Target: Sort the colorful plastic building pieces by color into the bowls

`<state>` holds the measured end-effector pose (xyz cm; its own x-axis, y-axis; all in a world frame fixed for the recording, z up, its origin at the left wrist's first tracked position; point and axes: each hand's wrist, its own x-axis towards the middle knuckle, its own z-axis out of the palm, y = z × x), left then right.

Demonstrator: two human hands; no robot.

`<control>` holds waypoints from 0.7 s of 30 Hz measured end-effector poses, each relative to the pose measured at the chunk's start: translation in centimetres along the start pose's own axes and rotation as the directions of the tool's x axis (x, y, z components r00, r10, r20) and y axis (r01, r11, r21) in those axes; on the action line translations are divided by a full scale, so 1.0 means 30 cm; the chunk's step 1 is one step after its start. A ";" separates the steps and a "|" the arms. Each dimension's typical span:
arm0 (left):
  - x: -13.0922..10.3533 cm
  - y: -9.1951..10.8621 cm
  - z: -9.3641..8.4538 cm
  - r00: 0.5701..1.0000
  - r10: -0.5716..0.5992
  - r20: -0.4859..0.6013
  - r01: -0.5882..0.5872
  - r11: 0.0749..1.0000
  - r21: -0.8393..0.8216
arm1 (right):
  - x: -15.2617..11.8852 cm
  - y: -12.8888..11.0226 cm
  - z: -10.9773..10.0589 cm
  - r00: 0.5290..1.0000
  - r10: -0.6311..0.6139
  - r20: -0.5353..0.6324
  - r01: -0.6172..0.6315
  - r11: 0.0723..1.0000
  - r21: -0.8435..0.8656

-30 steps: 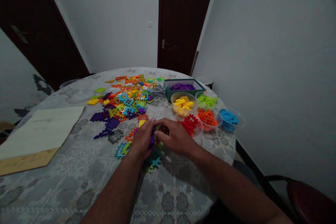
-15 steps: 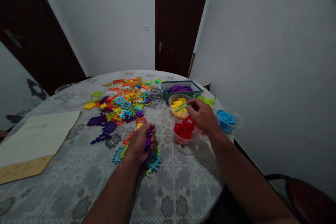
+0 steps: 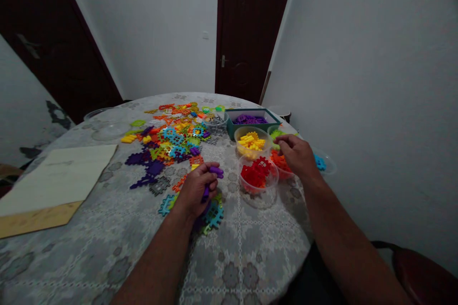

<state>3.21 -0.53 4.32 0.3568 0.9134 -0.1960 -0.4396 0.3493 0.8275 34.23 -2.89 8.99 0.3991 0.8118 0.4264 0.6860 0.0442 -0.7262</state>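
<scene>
My left hand (image 3: 198, 188) is closed around purple pieces (image 3: 216, 171), one sticking out past the thumb and another lower in the palm. Beneath it lie blue and green gear-like pieces (image 3: 213, 214). My right hand (image 3: 295, 152) is over the tubs on the right, thumb and fingertips pinched together; whatever they hold is too small to make out. Close to it are a tub of green pieces (image 3: 276, 134), a tub of orange pieces (image 3: 280, 161) and a tub of yellow pieces (image 3: 252, 142). Red pieces (image 3: 255, 172) fill the nearer tub.
A heap of mixed coloured pieces (image 3: 175, 138) spreads over the patterned tablecloth. Behind the tubs stands a green-edged box (image 3: 232, 129) with purple pieces. Blue pieces (image 3: 319, 162) sit at the far right. An open book (image 3: 53, 176) lies on the left.
My right hand has moved from the yellow tub rightward to beside the green and orange ones; the green piece at its fingertips no longer shows. A purple piece now protrudes from my left hand.
</scene>
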 end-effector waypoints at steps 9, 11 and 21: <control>-0.021 0.007 0.016 0.999 0.018 0.031 -0.022 0.988 0.152 | -0.200 -0.237 0.170 0.834 -0.234 0.499 0.177 0.971 0.160; -0.020 0.009 0.015 0.999 0.019 0.045 -0.026 0.985 0.171 | -0.231 -0.269 0.199 0.819 -0.261 0.511 0.201 0.965 0.170; -0.003 0.014 0.005 0.999 -0.012 -0.044 0.015 0.997 0.077 | -0.191 -0.168 0.118 0.964 -0.138 0.229 0.104 0.982 0.156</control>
<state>3.12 -0.50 4.75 0.3250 0.9176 -0.2289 -0.3692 0.3460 0.8626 26.33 -5.70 8.29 0.1506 0.9093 0.3880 0.6207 0.2185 -0.7529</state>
